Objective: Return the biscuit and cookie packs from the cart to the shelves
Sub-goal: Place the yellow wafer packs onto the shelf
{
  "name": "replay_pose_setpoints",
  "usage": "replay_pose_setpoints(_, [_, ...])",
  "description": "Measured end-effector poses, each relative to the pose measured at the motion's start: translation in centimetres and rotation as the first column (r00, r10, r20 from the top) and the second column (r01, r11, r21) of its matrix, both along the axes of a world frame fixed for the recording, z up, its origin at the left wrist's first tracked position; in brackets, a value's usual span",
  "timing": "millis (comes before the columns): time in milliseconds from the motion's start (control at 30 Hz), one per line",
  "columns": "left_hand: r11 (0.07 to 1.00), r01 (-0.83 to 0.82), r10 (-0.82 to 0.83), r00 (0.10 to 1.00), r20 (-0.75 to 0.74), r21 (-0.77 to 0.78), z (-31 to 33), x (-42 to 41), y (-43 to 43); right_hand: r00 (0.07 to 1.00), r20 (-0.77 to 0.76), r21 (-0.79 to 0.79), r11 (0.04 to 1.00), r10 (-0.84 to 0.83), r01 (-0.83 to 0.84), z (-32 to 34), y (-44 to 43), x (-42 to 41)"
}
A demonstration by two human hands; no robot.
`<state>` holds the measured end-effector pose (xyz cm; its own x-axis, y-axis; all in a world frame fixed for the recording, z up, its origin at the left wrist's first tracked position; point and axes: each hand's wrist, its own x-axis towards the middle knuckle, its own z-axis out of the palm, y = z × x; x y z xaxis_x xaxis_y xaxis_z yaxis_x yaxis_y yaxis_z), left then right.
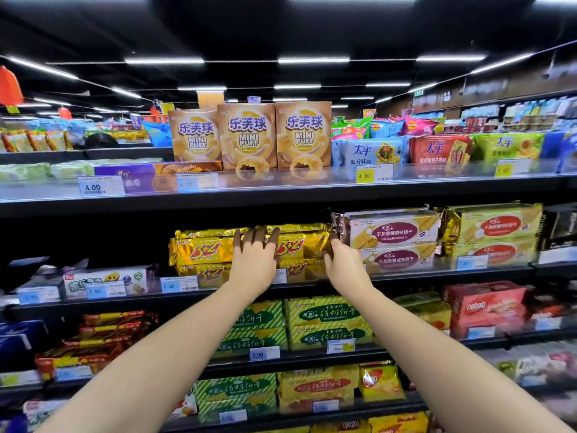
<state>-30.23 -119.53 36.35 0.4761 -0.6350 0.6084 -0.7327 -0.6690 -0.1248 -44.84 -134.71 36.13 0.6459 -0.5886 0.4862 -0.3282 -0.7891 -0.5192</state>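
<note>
Room: a shop aisle under a black ceiling with rows of strip lights (pixel 313 60).
Shelving: black tiers, each with a clear front lip carrying price tags (pixel 179 284). Both arms reach to the second shelf (pixel 437 274).
Task packs: gold 3+2 packs (pixel 203 251) are stacked at the middle of the second shelf, up against its front edge.
Left hand (pixel 253 267): fingers straight and spread, laid flat against the front of the upper gold pack.
Right hand (pixel 343 270): at the right end of the gold stack and touching it. Its fingers are partly hidden, so I cannot tell whether it grasps anything.
Right neighbour: cracker packs (pixel 393 235) are stacked just beside the gold stack, with the right hand between the two.
Open room: a dark gap (pixel 93 239) on the second shelf left of the gold stack, above a low smiley-face pack (pixel 109 281) at the front edge.
Above: Mini Puff boxes (pixel 246 135) stand upright at the front edge of the top shelf (pixel 281 195).
Below: green-striped packs (pixel 327 323) lie on the third shelf (pixel 312 357), partly behind the arms.
</note>
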Motion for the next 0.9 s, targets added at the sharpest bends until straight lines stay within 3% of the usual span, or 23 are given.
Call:
replay_pose_setpoints(300, [0.997, 0.07, -0.072, 0.996, 0.043, 0.038, -3.9, -4.6, 1.9, 0.993, -0.012, -0.031, 0.993, 0.117, -0.118, -2.1, 1.5, -2.4])
replay_pose_setpoints(567, [0.982, -0.066, 0.108, 0.964, -0.242, 0.177, -9.8, -8.5, 8.7, 0.949, -0.153, -0.151, 0.943, 0.275, -0.298, -7.9, 5.4, -3.5])
replay_pose_setpoints(900, [0.896, -0.277, 0.406, 0.829, -0.384, 0.348, -14.9, -9.0, 27.4, 0.695, -0.544, -0.03, 0.818, 0.469, -0.575, -13.2, 19.6, 1.2])
